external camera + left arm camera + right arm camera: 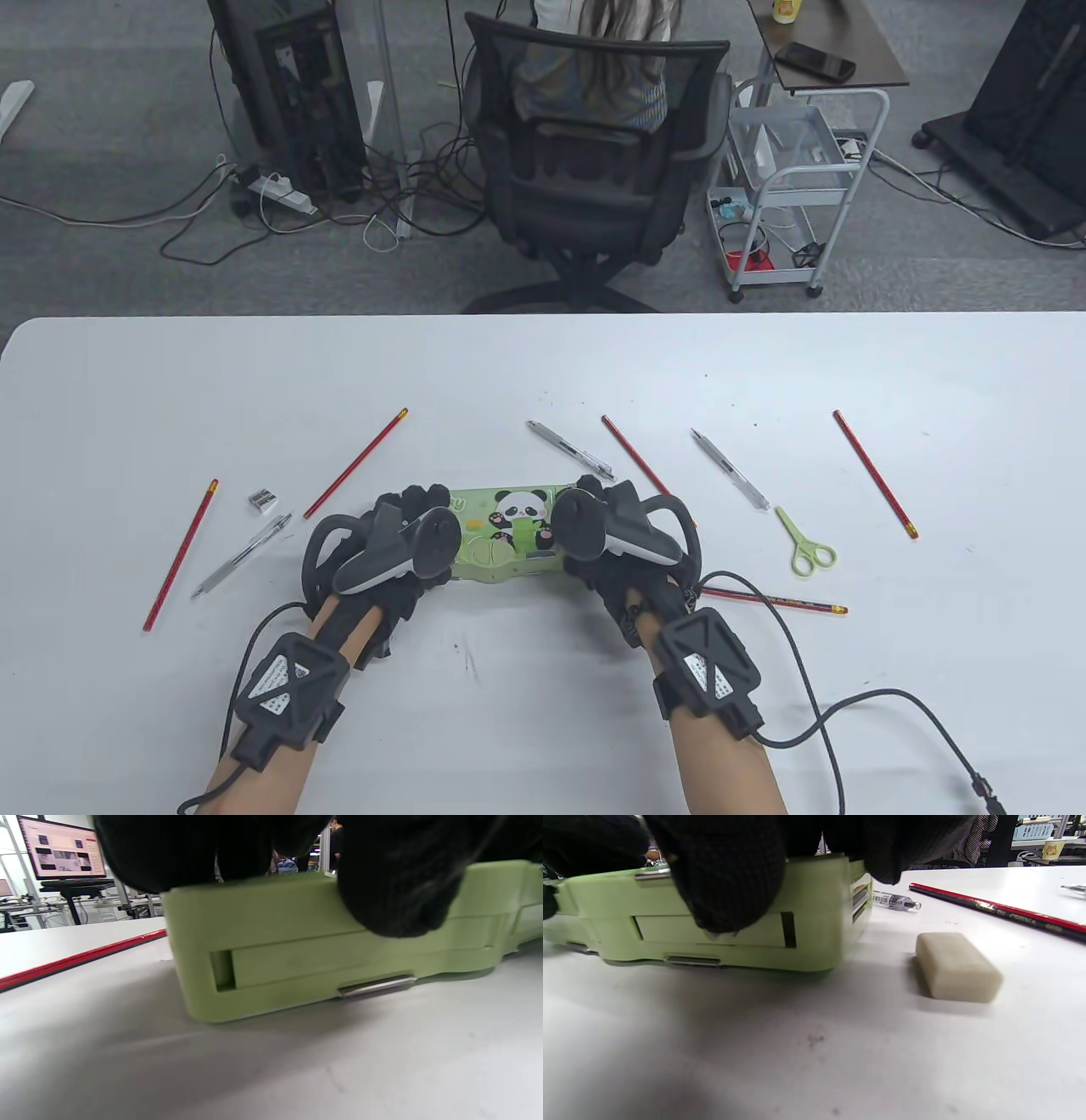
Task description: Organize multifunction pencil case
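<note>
A green pencil case (pixel 505 531) with a panda lid lies closed on the white table (pixel 543 373), near the front middle. My left hand (pixel 416 531) grips its left end and my right hand (pixel 590 526) grips its right end. In the left wrist view my thumb (pixel 394 891) presses on the case's front side (pixel 297 942). In the right wrist view my thumb (pixel 729 878) presses on the case's side (pixel 814 929) over a closed drawer panel. A beige eraser (pixel 956 967) lies just right of the case, hidden by my hand in the table view.
Several red pencils lie around, among them one (pixel 356 463) at left, one (pixel 876 473) at right and one (pixel 776 601) by my right wrist. Three silver pens (pixel 570 451), (pixel 730 469), (pixel 242 556), a sharpener (pixel 263 502) and green scissors (pixel 806 546) are scattered.
</note>
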A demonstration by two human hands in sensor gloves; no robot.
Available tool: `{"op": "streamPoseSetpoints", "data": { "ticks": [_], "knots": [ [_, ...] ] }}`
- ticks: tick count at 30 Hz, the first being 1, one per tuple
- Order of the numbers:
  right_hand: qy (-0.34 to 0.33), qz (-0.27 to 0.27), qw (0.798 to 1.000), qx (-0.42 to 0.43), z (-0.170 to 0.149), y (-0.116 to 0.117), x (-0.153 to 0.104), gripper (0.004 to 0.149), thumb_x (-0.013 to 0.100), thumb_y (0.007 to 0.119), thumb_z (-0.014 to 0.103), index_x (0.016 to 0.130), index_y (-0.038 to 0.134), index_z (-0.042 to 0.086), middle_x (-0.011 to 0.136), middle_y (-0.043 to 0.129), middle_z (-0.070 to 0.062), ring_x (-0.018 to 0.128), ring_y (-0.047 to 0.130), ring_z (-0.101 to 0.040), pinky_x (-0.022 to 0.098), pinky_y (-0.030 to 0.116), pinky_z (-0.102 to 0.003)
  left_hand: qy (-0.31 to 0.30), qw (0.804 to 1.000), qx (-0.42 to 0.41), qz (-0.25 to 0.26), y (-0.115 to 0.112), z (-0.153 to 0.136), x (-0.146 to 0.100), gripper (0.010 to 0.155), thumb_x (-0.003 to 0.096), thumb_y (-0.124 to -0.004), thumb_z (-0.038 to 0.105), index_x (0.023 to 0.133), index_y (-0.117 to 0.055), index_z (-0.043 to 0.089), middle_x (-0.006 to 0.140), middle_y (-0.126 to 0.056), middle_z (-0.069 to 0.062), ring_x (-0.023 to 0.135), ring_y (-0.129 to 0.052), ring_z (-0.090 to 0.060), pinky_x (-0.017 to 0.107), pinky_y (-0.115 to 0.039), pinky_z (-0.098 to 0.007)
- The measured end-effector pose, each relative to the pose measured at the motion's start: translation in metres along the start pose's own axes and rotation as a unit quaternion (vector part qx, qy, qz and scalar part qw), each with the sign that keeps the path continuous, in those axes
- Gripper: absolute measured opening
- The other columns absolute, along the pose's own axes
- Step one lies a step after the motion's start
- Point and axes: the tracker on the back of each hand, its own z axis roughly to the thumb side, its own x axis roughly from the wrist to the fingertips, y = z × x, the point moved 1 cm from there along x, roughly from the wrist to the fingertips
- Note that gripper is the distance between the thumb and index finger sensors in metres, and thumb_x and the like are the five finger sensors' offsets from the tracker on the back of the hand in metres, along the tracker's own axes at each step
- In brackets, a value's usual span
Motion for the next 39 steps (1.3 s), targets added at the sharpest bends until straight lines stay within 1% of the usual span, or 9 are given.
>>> {"op": "streamPoseSetpoints", "data": {
  "ticks": [7,11,16,20,22,26,33,36,39],
  "knots": [
    [-0.004,-0.011,1.0,0.012,-0.003,0.0,0.0,0.079,0.042,0.091,0.034,0.107,0.056,0.007,0.11,0.047,-0.028,0.095,0.068,-0.052,0.071,0.065,-0.057,-0.032,0.999,0.005,-0.019,0.004,-0.001,-0.002,0.093,0.035,-0.094,0.039,0.109,-0.043,0.016,0.111,-0.068,-0.02,0.095,-0.078,-0.05,0.064,-0.081,-0.057],
    [-0.004,-0.011,1.0,0.015,-0.004,0.0,0.0,0.078,0.042,0.092,0.034,0.107,0.057,0.007,0.11,0.047,-0.027,0.095,0.068,-0.052,0.071,0.065,-0.057,-0.047,0.999,0.008,-0.025,0.005,-0.003,-0.002,0.092,0.0364,-0.093,0.036,0.109,-0.041,0.016,0.111,-0.068,-0.021,0.095,-0.079,-0.051,0.063,-0.082,-0.056],
    [-0.005,-0.011,1.0,0.018,-0.005,0.0,0.0,0.078,0.042,0.092,0.034,0.106,0.057,0.008,0.11,0.048,-0.027,0.095,0.068,-0.052,0.071,0.065,-0.057,-0.059,0.998,0.003,-0.013,0.003,-0.006,-0.004,0.09,0.0376,-0.091,0.037,0.109,-0.04,0.015,0.11,-0.069,-0.02,0.094,-0.079,-0.05,0.063,-0.082,-0.056],
    [-0.005,-0.011,1.0,0.018,-0.005,0.0,0.0,0.078,0.042,0.092,0.034,0.106,0.057,0.008,0.11,0.048,-0.027,0.095,0.068,-0.052,0.071,0.065,-0.057,-0.057,0.998,0.03,-0.01,-0.002,-0.003,-0.007,0.087,0.0392,-0.086,0.04,0.109,-0.04,0.016,0.111,-0.067,-0.019,0.095,-0.077,-0.049,0.063,-0.08,-0.055],
    [-0.005,-0.011,1.0,0.017,-0.005,0.0,0.0,0.078,0.042,0.092,0.034,0.106,0.057,0.008,0.11,0.048,-0.027,0.095,0.068,-0.052,0.071,0.065,-0.057,-0.056,0.996,0.065,0.016,-0.004,-0.001,-0.009,0.085,0.0383,-0.083,0.044,0.108,-0.042,0.017,0.11,-0.069,-0.017,0.094,-0.081,-0.046,0.062,-0.083,-0.053],
    [-0.005,-0.008,1.0,0.014,-0.004,0.0,0.0,0.078,0.042,0.091,0.034,0.107,0.057,0.007,0.11,0.047,-0.027,0.095,0.068,-0.053,0.071,0.064,-0.057,-0.052,0.996,0.059,0.043,-0.006,-0.001,-0.011,0.084,0.037,-0.082,0.047,0.107,-0.047,0.017,0.108,-0.073,-0.016,0.092,-0.083,-0.045,0.06,-0.085,-0.052],
    [-0.004,-0.008,1.0,0.018,-0.004,0.0,-0.001,0.077,0.043,0.091,0.033,0.107,0.057,0.008,0.11,0.047,-0.027,0.095,0.069,-0.053,0.071,0.065,-0.057,-0.057,0.996,0.04,0.055,-0.007,-0.003,-0.012,0.081,0.0382,-0.08,0.047,0.106,-0.049,0.016,0.107,-0.075,-0.017,0.091,-0.083,-0.046,0.06,-0.084,-0.054],
    [-0.005,-0.011,1.0,0.023,-0.005,0.001,-0.001,0.077,0.043,0.091,0.033,0.107,0.057,0.007,0.11,0.047,-0.028,0.095,0.069,-0.053,0.071,0.066,-0.057,-0.063,0.994,0.068,0.062,-0.011,-0.001,-0.015,0.078,0.0403,-0.072,0.047,0.106,-0.046,0.016,0.107,-0.072,-0.018,0.092,-0.082,-0.046,0.06,-0.082,-0.053],
    [-0.005,-0.012,1.0,0.029,-0.005,0.001,-0.001,0.077,0.043,0.091,0.033,0.107,0.057,0.007,0.11,0.047,-0.027,0.095,0.069,-0.053,0.071,0.065,-0.057,-0.06,0.995,0.059,0.062,-0.012,-0.001,-0.016,0.076,0.0413,-0.069,0.046,0.106,-0.045,0.016,0.108,-0.071,-0.018,0.093,-0.08,-0.046,0.061,-0.081,-0.054]
  ]
}}
